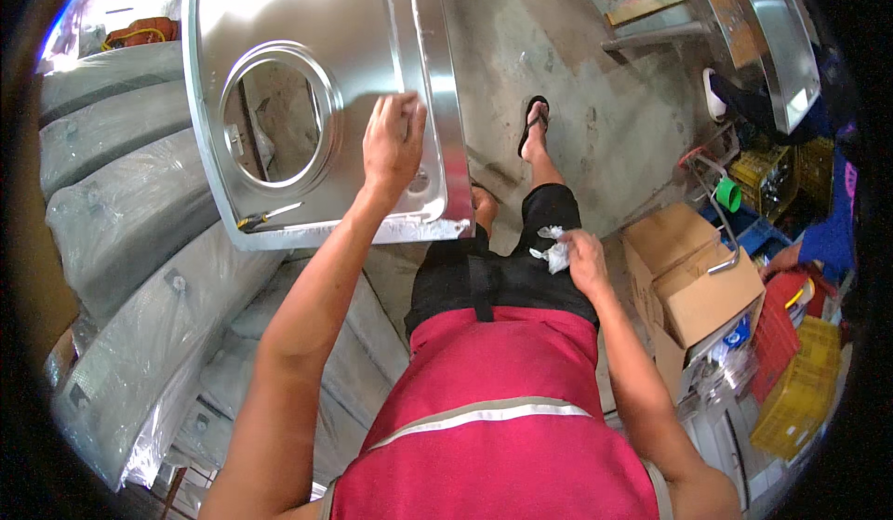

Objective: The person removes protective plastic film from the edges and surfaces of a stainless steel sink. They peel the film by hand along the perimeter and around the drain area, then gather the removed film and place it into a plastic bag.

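Note:
A shiny stainless steel panel [363, 18], like a cooktop, lies in front of me on the left, with a large round rimmed opening and part of a second one beyond. My left hand [393, 143] is over its right part, close to a whitish strip along the raised edge. The fingers are curled together; whatever may be in them is hidden. Down by my right thigh, my right hand [586, 261] grips a crumpled piece of white plastic film [555, 255]. A small screwdriver [270, 216] with a yellow-and-black handle rests at the panel's near left corner.
Film-wrapped grey panels [130, 194] are stacked along the left. At right stand an open cardboard box [707, 287], a yellow crate [795, 390] and a red crate [774, 343]. A metal-edged bench [735, 18] is at the far right, with another person's foot [714, 95] nearby.

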A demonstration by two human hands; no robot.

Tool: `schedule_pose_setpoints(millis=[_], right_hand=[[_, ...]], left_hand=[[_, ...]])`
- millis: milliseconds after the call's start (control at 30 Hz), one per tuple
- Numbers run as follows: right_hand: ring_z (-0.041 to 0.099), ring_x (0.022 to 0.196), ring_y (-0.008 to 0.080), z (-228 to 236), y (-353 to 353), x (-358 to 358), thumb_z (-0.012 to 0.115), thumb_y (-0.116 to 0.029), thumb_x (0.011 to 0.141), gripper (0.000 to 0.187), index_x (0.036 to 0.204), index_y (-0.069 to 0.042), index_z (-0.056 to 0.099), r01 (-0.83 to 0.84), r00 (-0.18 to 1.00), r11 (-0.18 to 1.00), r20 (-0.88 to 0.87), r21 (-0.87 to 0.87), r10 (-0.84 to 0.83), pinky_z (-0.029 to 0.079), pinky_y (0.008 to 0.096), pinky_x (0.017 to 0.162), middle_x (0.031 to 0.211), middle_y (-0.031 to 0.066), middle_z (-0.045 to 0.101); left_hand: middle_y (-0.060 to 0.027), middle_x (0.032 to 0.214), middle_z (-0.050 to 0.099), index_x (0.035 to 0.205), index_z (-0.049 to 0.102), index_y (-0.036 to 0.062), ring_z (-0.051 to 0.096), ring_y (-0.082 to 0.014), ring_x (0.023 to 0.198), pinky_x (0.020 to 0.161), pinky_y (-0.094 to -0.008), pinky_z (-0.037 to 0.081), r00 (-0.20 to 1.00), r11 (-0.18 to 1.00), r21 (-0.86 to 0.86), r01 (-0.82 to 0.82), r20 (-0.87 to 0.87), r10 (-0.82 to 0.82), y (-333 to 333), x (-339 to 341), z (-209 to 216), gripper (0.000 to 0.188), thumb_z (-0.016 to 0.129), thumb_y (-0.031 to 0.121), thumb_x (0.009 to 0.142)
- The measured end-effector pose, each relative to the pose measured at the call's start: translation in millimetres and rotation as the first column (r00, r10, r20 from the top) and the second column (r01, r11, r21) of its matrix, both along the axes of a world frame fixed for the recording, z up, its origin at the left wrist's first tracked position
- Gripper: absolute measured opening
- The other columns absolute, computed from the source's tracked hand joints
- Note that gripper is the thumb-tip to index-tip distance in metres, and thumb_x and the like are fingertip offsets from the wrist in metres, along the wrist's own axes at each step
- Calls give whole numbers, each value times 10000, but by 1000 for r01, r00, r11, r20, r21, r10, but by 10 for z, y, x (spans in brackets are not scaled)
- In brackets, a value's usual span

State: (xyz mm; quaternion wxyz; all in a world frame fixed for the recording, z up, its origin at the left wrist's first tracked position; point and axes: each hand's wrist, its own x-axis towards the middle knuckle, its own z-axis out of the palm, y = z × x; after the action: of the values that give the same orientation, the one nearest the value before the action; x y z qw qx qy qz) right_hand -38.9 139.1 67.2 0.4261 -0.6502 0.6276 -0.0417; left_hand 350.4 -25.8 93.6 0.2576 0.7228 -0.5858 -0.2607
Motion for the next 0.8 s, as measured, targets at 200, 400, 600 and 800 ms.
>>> schedule_pose_setpoints(millis=[200,400,600,800], right_hand=[[595,1053,365,442,758,124,675,-278,926,228,1028,-77,648,-43,998,997,56,59,40,471,480,902,1119,169,637],[631,1086,405,-35,940,156,728,-229,888,305,1094,-50,590,273,962,896,-105,351,-252,502,474,923,1140,196,664],[700,1050,333,-195,788,71,591,-102,970,202,1147,-49,672,270,947,939,118,213,-298,533,423,915,1087,177,731],[638,719,246,105,374,317,570,-353,1029,358,965,-20,684,251,946,959,177,130,-272,510,389,707,790,134,682]], left_hand=[[-131,1069,659,1146,666,75,678,-316,891,804,-421,542,978,956,208,206,-30,-204,1542,-337,231,270,734,164,901],[-102,1102,669,1264,696,144,638,-336,1060,898,-443,518,953,958,53,280,102,-285,1862,-622,-81,362,701,153,902],[-66,1102,691,1144,758,164,649,-291,1047,876,-421,531,978,987,-11,162,131,-159,1967,-702,-281,250,704,158,901],[-50,1079,680,993,739,122,640,-295,1028,853,-425,539,977,988,17,156,145,-156,1921,-721,-284,109,689,171,909]])
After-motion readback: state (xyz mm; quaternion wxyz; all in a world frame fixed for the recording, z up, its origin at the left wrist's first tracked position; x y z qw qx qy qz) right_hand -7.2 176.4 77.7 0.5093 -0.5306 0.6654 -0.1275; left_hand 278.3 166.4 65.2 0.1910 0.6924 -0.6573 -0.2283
